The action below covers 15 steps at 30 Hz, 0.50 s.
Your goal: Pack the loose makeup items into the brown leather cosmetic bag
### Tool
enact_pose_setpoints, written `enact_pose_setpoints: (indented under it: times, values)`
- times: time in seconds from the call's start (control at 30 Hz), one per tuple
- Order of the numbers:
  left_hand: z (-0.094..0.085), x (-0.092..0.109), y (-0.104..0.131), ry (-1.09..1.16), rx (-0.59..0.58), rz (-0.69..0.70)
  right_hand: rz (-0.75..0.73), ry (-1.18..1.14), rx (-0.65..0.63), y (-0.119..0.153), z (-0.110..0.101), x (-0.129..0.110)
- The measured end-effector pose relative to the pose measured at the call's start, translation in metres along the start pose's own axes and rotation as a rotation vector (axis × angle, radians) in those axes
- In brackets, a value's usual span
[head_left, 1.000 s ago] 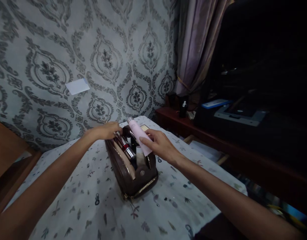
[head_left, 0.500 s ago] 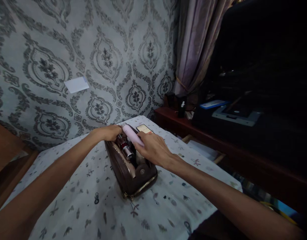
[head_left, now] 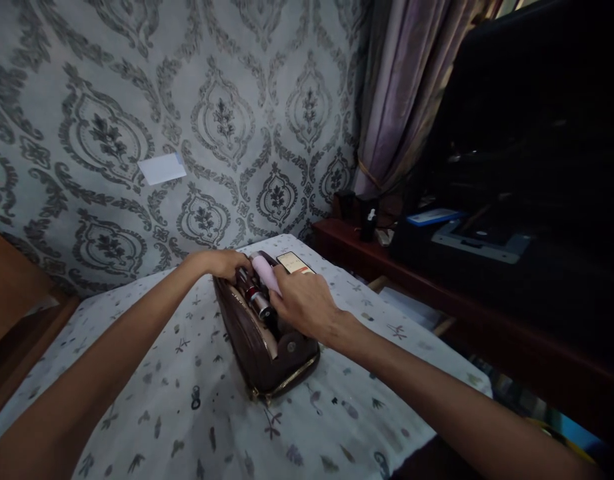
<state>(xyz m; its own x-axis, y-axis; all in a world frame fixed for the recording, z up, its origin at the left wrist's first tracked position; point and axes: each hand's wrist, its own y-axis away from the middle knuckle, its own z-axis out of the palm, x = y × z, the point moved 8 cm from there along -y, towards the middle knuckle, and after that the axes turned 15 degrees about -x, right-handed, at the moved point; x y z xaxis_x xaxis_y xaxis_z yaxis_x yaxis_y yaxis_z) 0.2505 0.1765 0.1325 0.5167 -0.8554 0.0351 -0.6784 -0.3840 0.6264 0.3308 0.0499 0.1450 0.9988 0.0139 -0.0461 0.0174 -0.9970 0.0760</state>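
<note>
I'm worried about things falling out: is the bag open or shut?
Open: the bag gapes at the top, showing a tube inside.

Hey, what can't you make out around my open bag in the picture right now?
All in the head view:
Near end of the pale pink cylindrical container: hidden by the right hand.
Fingertips of the left hand: lost in shadow at the dark brown leather-look bag.
Part of the black-edged phone: covered by the right hand; its screen text is too small.
The bag's bottom: too dark, partly blocked by a red-and-silver cylinder.
</note>
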Motion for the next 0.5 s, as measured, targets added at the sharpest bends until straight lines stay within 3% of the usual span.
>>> enact_pose_setpoints:
  times: [0.5]
  values:
    - [0.0043, -0.0089, 0.0012, 0.265, -0.050, 0.139, -0.064, 0.079, -0.036, -0.0014, 0.0057, -0.0094]
